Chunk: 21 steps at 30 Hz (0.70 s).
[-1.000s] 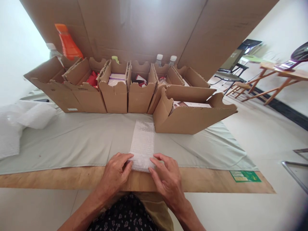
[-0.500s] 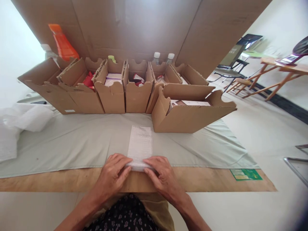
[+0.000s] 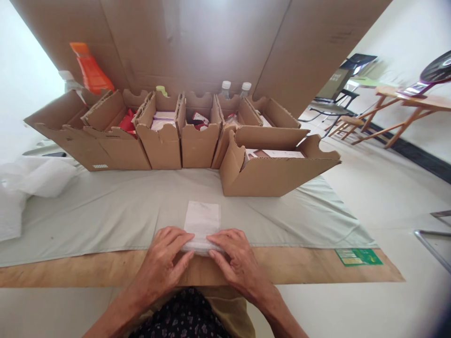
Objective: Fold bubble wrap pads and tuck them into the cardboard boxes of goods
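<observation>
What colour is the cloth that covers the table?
Pale grey-green, plain, as the head view shows: the cloth lies under the boxes and both hands.

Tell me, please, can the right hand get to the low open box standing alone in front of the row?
Probably yes. The right hand rests on the rolled white sheet; only bare grey cloth lies between it and the low open box, whose top is open.

Bubble wrap strip (image 3: 202, 220): white, translucent, rectangular. Near end is rolled into a thick bundle, gripped between the fingertips of the left hand (image 3: 162, 260) and right hand (image 3: 235, 260). The unrolled remainder lies flat, extending a short way beyond the fingertips, away from the person.
</observation>
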Motion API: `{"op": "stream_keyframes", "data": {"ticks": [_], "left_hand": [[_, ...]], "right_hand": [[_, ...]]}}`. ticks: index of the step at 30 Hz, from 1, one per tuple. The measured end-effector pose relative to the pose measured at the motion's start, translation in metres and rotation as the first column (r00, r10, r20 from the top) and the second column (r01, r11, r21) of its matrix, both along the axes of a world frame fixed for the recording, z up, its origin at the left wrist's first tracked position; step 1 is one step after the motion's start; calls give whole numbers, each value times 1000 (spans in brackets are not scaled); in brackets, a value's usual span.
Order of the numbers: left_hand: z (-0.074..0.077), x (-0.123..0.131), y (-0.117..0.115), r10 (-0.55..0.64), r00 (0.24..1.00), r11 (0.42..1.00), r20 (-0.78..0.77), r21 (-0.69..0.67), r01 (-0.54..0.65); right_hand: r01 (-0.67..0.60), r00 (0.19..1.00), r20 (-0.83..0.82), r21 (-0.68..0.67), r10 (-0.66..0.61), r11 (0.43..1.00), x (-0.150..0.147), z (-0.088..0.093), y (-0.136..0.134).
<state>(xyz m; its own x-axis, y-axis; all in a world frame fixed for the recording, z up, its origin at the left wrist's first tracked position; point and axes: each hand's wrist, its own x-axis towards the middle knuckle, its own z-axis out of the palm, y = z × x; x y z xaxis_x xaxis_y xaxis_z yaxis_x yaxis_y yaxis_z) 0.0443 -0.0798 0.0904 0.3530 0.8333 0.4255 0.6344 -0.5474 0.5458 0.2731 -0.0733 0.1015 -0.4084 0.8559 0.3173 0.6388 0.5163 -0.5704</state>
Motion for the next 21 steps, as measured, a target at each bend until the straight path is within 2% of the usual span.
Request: {"op": "stream_keyframes", "data": {"ticks": [2, 5, 8, 10, 12, 14, 16, 19, 21], "left_hand": [[-2, 0, 3, 22, 1000, 999, -7, -33, -22], [-9, 4, 21, 128, 991, 990, -29, -51, -129], [-11, 8, 35, 207, 978, 975, 12, -81, -205], [-10, 8, 32, 264, 960, 954, 97, -171, -245], [-10, 7, 20, 367, 901, 896, 230, -349, -275], [-10, 7, 4, 490, 777, 797, 395, -564, -216], [-8, 10, -9, 570, 618, 707, 541, -707, -33], [-1, 22, -17, 598, 446, 637, 666, -732, 240], [4, 29, -16, 611, 390, 616, 689, -723, 312]], "right_hand": [[35, 999, 10, 17, -35, 999, 1, 0, -1], [97, 992, 62, 173, -109, 980, -1, -4, -1], [47, 985, 151, 244, -86, 969, -5, -7, 2], [32, 984, 161, 238, -71, 971, -6, -9, 5], [67, 993, 84, 209, -86, 976, -6, -11, 8], [126, 992, -45, 137, -121, 982, -6, -11, 9], [163, 974, -165, 15, -158, 987, -9, -10, 6], [113, 949, -269, -189, -162, 975, -16, -8, -5], [77, 946, -287, -245, -149, 966, -18, -8, -11]]}}
